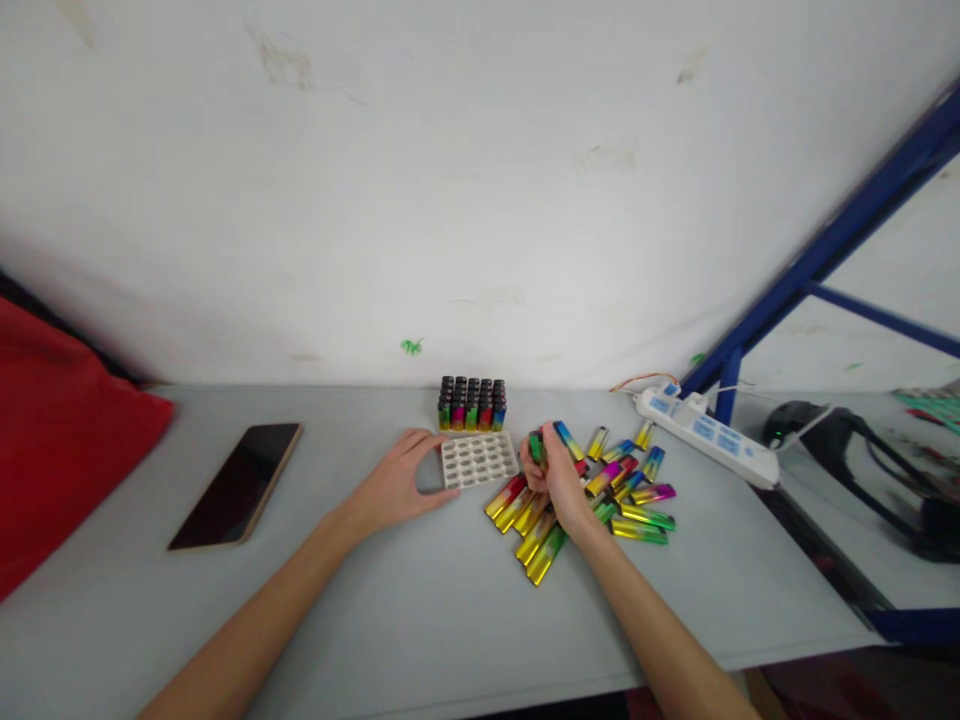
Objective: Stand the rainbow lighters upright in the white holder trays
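A white tray (pixel 480 461) with rows of oval holes lies flat on the table. My left hand (pixel 401 480) grips its left side, thumb at the near corner and fingers at the far one. My right hand (pixel 553 475) is closed around a lighter (pixel 536 447) with a green body, just right of the tray; the fingers hide most of it. Under and around that hand lies a loose pile of shiny lighters (pixel 646 513) in gold, green, red, blue and pink. Behind the tray, several black-topped lighters (pixel 472 405) stand upright in tight rows.
On the left lie a phone (pixel 236 487) and a red bag or cloth (pixel 67 430). A white power strip (pixel 709 437) with plugs sits at the back right, beside a blue metal frame (pixel 780 285). Beyond the frame is a black strapped object (pixel 862 470). A white wall (pixel 480 200) closes off the back.
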The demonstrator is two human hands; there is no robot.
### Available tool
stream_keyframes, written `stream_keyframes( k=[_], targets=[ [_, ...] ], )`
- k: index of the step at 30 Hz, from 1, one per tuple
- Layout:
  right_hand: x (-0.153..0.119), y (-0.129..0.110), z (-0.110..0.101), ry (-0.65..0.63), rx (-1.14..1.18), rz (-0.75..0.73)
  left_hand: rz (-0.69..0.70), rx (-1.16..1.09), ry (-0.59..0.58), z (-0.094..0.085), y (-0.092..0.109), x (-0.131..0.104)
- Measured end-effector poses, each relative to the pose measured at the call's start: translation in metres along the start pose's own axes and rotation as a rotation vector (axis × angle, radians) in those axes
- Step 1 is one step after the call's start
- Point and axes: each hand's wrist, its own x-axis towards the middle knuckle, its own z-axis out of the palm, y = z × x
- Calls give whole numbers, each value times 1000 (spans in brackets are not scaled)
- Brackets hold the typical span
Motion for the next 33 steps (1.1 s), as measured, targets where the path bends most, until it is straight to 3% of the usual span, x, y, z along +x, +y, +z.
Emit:
stream_keyframes(
  k=[4, 9, 12, 20, 33],
  targets=[
    [-3, 6, 2, 1, -62, -143, -23, -17, 8, 4, -3, 1],
    [1, 3, 9, -73, -356, -304, -56, -43, 34, 8, -9, 3],
    [12, -4, 21, -141, -475, -370, -53, -62, 33, 8, -11, 4],
    [47, -5, 51, -131, -514, -538, -78, -58, 45, 9, -10, 6],
    [59, 11, 42, -284, -666, -545, -82, -81, 58, 6, -9, 9]
  ],
)
